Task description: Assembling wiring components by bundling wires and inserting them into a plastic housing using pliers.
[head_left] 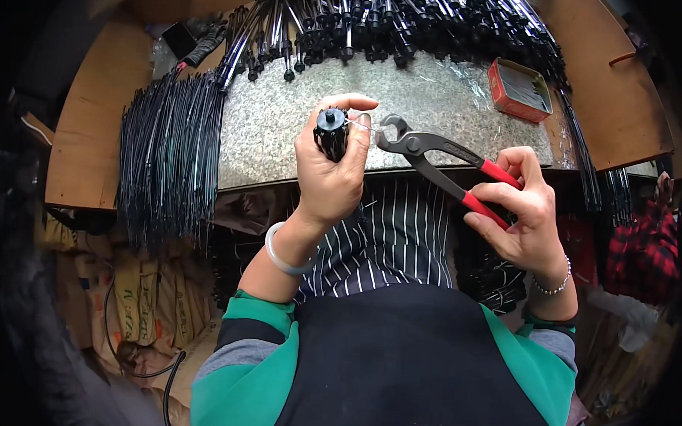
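My left hand point(331, 175) is closed around a black ribbed cylinder point(330, 128) with a round flat end and a small knob in its middle. From its side a thin pale wire point(359, 124) runs past my left thumb toward the pincers. Those pincers point(427, 144), dark metal with red grips, are held by my right hand point(525, 212), fingers wrapped about the two spread handles. Their jaws lie just right of my left thumb, at the wire; whether they bite on it I cannot tell.
Many thin black rods with knobbed ends point(347, 25) lie heaped along the back of the grey speckled worktop point(276, 136). A dense bundle of dark strands point(170, 154) hangs over its left edge. An open red box point(519, 90) stands at the back right, inside wooden side boards point(612, 95).
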The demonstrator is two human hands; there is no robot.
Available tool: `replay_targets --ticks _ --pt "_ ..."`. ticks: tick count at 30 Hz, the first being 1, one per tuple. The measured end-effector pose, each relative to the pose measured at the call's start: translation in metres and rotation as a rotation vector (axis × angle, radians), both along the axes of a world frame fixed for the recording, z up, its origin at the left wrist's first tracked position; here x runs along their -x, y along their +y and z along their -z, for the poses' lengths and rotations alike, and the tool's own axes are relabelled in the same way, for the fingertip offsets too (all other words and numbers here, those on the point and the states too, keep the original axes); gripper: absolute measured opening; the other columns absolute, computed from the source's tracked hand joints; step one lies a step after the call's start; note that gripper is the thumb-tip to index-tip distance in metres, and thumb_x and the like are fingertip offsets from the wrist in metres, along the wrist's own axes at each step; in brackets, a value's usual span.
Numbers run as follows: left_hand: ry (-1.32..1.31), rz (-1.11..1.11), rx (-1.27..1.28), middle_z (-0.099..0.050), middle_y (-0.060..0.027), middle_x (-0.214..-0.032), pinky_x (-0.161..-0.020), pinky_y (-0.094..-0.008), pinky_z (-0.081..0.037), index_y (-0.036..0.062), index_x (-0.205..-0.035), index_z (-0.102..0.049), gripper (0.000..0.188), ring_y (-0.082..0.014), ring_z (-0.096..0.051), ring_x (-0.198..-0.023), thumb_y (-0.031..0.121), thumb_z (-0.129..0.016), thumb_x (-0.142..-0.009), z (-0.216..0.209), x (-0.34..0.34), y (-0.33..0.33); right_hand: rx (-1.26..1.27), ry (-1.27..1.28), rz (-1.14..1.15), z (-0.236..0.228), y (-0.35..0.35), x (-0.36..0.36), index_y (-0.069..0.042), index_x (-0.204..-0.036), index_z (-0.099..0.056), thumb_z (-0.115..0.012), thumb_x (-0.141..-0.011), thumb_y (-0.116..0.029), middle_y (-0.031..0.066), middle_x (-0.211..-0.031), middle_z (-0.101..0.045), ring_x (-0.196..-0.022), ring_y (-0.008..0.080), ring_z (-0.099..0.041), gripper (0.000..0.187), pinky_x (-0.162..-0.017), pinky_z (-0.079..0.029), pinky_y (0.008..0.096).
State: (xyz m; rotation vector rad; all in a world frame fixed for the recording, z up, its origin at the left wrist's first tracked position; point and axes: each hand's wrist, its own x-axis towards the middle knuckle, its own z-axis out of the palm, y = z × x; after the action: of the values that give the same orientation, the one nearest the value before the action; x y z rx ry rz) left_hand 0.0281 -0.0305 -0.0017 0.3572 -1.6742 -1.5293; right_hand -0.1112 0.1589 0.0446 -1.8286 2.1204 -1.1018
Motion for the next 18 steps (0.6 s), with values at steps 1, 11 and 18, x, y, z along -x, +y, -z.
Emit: replay_targets --ticks 1,11,18 --pt "0.005 -0.010 -0.005 -0.047 0.0017 -0.063 -0.044 -0.0160 -0.029 -0.0026 -0.105 -0.050 0.017 -0.0016 -0.038 -0.048 0.002 -0.050 -0.089 0.001 0.001 0.000 0.018 0.074 0.009 -0.004 -0.001 -0.003 -0.008 -0.082 -0.063 -0.076 -0.060 -0.015 0.0089 -0.088 -0.046 -0.070 0.0198 -0.049 0.026 -0.062 -0.043 0.0274" --pt "0.072 0.020 -0.039 -0.049 0.0017 -0.067 -0.045 -0.0155 -0.030 -0.0026 -0.105 -0.050 0.018 -0.0011 -0.038 -0.051 0.004 -0.053 -0.088 0.006 -0.005 0.001 -0.040 0.136 0.001 -0.009 -0.005 -0.012 -0.007 -0.083 -0.064 -0.075 -0.060 -0.013 0.0122 -0.089 -0.047 -0.071 0.0232 -0.052 0.026 -0.062 -0.044 0.0289" --pt "0.088 0.096 -0.125 -0.052 0.0038 -0.071 -0.053 -0.0136 -0.033 -0.0004 -0.098 -0.055 0.012 0.0014 -0.042 -0.060 -0.002 -0.049 -0.088 0.000 -0.011 0.004 0.102 0.186 -0.193 0.005 -0.002 -0.003 0.002 -0.087 -0.054 -0.071 -0.071 -0.011 0.0146 -0.077 -0.053 -0.064 0.0224 -0.059 0.026 -0.056 -0.047 0.0303"
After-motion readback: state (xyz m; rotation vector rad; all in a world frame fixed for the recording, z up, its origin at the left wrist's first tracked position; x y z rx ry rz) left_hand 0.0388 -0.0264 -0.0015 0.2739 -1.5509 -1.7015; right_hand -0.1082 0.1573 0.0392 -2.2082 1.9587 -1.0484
